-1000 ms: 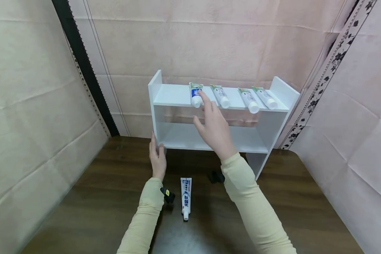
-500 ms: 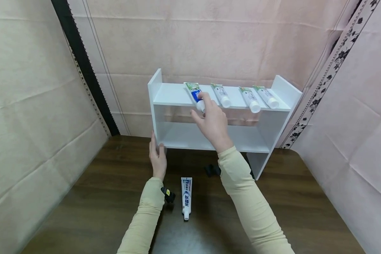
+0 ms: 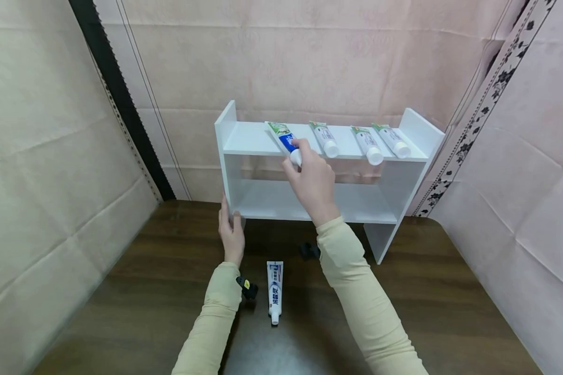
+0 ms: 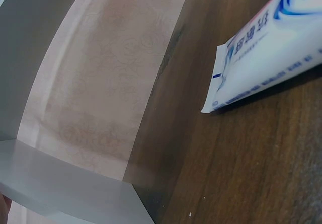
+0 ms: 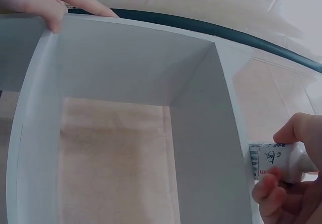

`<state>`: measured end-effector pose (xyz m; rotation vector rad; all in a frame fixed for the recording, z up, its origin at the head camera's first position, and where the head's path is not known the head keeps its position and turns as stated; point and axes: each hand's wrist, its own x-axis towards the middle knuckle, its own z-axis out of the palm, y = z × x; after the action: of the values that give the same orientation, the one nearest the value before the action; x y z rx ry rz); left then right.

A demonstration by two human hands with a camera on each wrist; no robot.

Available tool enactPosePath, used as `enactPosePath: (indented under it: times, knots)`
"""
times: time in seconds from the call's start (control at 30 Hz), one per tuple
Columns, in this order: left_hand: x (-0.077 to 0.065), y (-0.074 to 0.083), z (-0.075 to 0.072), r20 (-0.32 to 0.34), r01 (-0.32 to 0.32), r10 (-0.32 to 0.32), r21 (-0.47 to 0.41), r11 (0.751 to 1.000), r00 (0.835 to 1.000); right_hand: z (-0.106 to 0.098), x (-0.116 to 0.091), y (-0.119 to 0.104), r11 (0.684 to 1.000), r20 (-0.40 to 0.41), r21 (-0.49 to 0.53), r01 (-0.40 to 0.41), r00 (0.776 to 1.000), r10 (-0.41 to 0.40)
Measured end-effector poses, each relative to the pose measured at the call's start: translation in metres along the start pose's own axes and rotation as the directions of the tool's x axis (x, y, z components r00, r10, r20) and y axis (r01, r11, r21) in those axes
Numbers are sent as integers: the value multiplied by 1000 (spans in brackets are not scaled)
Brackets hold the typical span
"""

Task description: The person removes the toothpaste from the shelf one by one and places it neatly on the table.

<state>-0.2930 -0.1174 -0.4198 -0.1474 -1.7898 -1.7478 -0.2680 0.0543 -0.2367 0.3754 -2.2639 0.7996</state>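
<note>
My left hand (image 3: 231, 237) holds the left side panel of a white two-tier shelf (image 3: 267, 198), with its thumb at the front edge and its fingers along the outer face. At the left of the upper board, a toothpaste tube (image 3: 281, 136) with a blue and green label lies slanted, its white cap towards me. My right hand (image 3: 315, 182) pinches this tube near the cap. In the right wrist view the thumb and curled fingers (image 5: 269, 191) lie on opposite sides of the tube (image 5: 279, 161), whose printed face shows.
Three more toothpaste tubes lie on the upper board: one beside my hand (image 3: 325, 139), two further right (image 3: 368, 146). Another toothpaste tube (image 3: 274, 289), white and blue, lies on the brown wooden table (image 3: 136, 291). Pale cloth walls (image 3: 309, 62) stand around it.
The blue-labelled tube has turned from nearly straight to slanted, its back end swinging left. My right hand has shifted slightly left and closed on its cap end. My left hand stays at the panel.
</note>
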Motion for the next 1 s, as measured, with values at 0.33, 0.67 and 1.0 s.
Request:
enactPosePath:
  times: [0.33,0.67,1.0]
  knots:
    - [-3,0,-1,-31,-31,32,21,999,999,-6,-16,-2,999,-41,45,16,999,-14]
    - [-5,-2,1,-50,-24,25,13,1000,998,-10,-38,1,997,-60,69,29,998,-25]
    - [-3,0,2,-46,-46,47,18,999,998,-13,-60,3,995,-92,64,72,994,-66]
